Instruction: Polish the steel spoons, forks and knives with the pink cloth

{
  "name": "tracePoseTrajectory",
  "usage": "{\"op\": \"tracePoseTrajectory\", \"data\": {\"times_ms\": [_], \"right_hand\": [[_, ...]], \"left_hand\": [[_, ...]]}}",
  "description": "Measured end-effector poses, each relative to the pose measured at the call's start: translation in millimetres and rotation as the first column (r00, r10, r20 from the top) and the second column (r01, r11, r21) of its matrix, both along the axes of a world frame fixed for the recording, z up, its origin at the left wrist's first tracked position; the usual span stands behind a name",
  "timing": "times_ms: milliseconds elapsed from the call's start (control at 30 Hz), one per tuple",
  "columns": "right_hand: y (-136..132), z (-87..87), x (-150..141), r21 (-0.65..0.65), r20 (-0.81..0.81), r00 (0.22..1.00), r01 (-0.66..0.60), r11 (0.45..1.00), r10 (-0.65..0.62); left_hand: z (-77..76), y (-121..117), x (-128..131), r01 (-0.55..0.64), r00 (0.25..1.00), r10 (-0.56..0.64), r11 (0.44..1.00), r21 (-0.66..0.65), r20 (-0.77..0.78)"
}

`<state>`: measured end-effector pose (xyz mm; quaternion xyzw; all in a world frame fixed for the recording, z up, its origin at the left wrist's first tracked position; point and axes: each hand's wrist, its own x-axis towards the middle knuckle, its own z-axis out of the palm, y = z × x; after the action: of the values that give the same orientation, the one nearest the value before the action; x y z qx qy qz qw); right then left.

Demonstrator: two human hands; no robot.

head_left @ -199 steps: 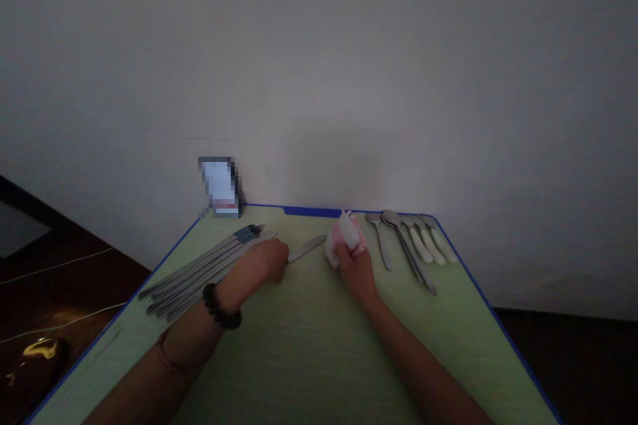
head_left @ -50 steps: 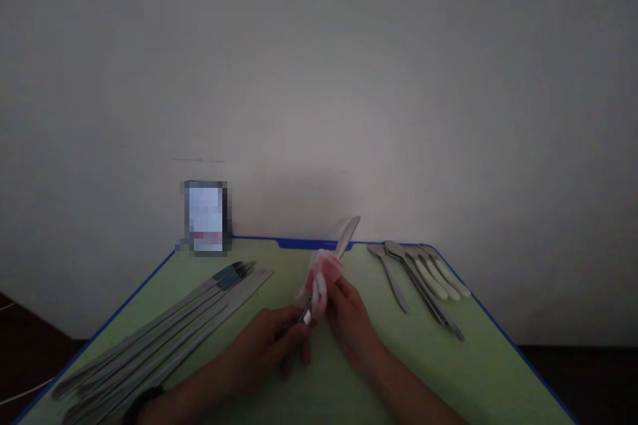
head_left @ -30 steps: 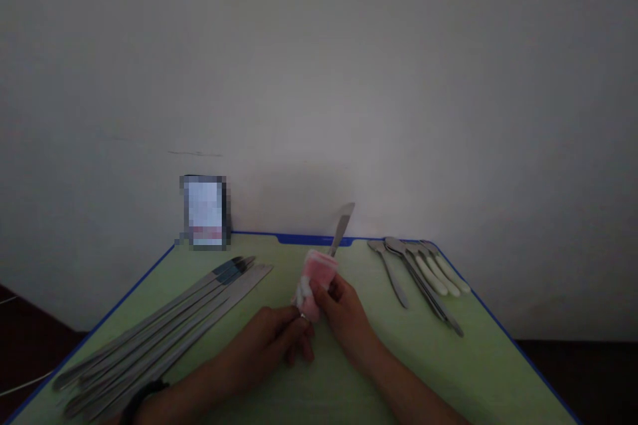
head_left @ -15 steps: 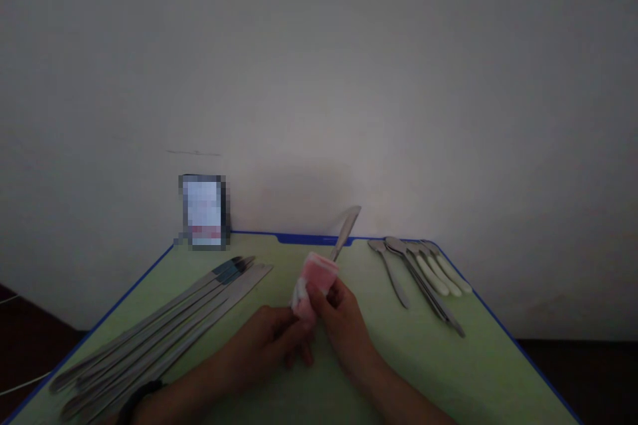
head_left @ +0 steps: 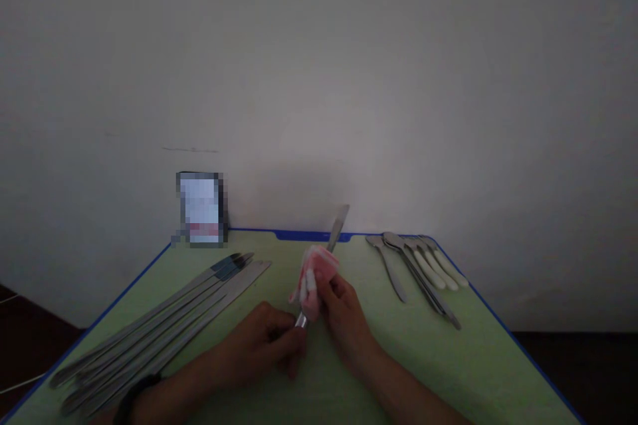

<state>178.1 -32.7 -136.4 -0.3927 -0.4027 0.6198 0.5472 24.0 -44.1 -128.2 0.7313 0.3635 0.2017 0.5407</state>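
Observation:
A metal table knife [head_left: 338, 227] slants up and away over the middle of the table. My left hand [head_left: 273, 340] grips its handle end, where a short shiny stretch of metal shows beside the fingers. Around the knife's middle is a folded pink and white cloth [head_left: 319, 273], pinched by my right hand [head_left: 345, 311]. The cloth hides that part of the knife, and the blade's tip sticks out beyond it.
Several table knives [head_left: 164, 325] lie side by side on the left of the green table [head_left: 478, 372]. Spoons [head_left: 417, 272] and white-handled cutlery [head_left: 439, 269] lie on the right. A blurred-out device with a lit screen [head_left: 202, 209] stands at the back left by the wall.
The cloth in my right hand has shifted up along the knife, away from my left hand, baring some handle. The knife has tilted slightly, its tip going left.

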Motion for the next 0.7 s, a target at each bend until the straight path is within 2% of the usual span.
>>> {"op": "tracePoseTrajectory", "data": {"times_ms": [100,233,300,367,433,533,633,700], "right_hand": [[-2,2.7,-1,0.039,0.021,0.998,-0.056,0.998,0.055],[1,-1.0,-1,0.008,-0.027,1.0,-0.014,1.0,0.014],[8,-4.1,2,-0.028,-0.07,0.996,0.047,0.998,-0.049],[17,-4.6,9,-0.037,-0.102,0.982,0.156,0.987,-0.159],[25,-1.6,16,-0.018,-0.11,0.954,0.278,0.96,-0.278],[26,5.9,20,0.036,-0.073,0.933,0.355,0.934,-0.352],[14,9.8,13,0.085,0.028,0.946,0.32,0.944,-0.323],[3,9.4,4,0.081,0.111,0.951,0.28,0.957,-0.288]], "left_hand": [[-0.9,0,2,-0.008,0.998,0.011,0.999,-0.05,0.066],[-2.3,-1,1,-0.025,0.996,0.027,0.999,0.033,-0.083],[-1.1,-2,-2,0.051,0.99,-0.044,0.997,0.051,-0.136],[2.6,-4,-4,0.141,0.978,-0.128,0.988,0.065,-0.164],[7.5,-6,-5,0.179,0.974,-0.161,0.978,0.104,-0.161],[10.1,-6,-4,0.082,0.991,-0.07,0.991,0.108,-0.113],[3.3,-4,-2,-0.089,0.991,0.095,0.994,0.062,-0.099],[-2.7,-2,-1,-0.154,0.984,0.157,0.987,0.049,-0.08]]}}
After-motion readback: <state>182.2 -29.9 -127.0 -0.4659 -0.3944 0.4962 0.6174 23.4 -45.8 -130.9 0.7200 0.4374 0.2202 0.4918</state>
